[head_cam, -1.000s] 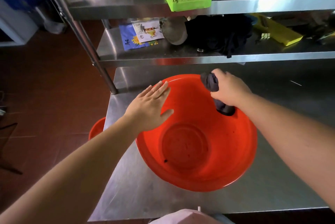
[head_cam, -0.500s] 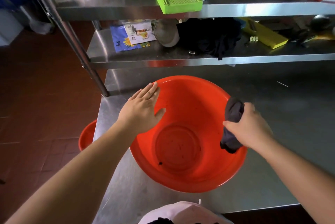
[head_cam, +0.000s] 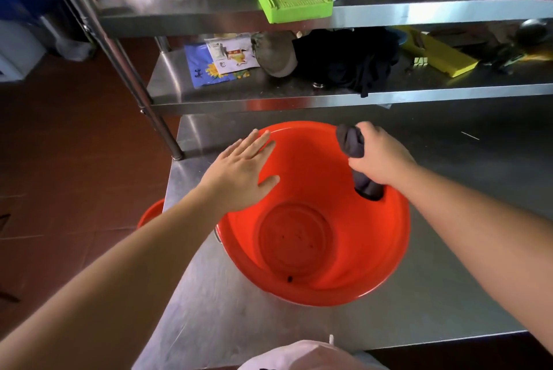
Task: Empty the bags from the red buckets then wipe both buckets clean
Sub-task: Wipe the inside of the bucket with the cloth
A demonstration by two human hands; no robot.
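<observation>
Red bucket [head_cam: 344, 265] stands on the steel tabletop [head_cam: 449, 295], toward its left edge. Right hand [head_cam: 380, 157] grips a dark cloth [head_cam: 353, 145], fingers curled round it, against the inner far wall. Left hand [head_cam: 239, 175] rests flat on the left rim, fingers straight. Second red bucket [head_cam: 151, 214] sits on the floor beyond the left edge.

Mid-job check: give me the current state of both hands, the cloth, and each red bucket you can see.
Left hand: flat, fingers straight, resting on the bucket's rim.
Right hand: grip closed around the cloth.
Dark cloth: bunched, pressed against the inner wall.
Red bucket: upright on the steel table, no bags inside, dark specks left.
Second red bucket: on the floor, mostly hidden.
</observation>
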